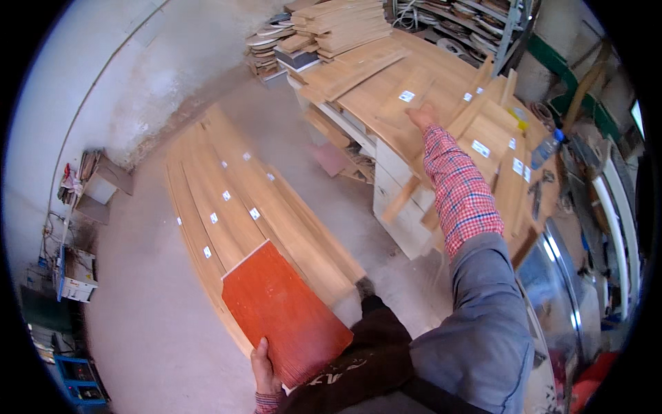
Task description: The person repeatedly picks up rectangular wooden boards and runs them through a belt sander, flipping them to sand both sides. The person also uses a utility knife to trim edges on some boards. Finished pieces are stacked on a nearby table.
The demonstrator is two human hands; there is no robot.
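Note:
My left hand is closed on the lower left edge of an orange-red wooden board with cut corners. The board is tilted in front of my body, above several long wood-coloured panels on the floor. My right arm, in a checked sleeve, stretches over the worktable. At its end my right hand is over a flat wooden panel with a white label. Its fingers look extended, small and slightly blurred; whether they touch the panel I cannot tell.
Long labelled panels lie on the floor at the left. Stacked boards stand at the table's far end. More labelled pieces and a plastic bottle lie on its right side. A wooden strip juts from the table's near side.

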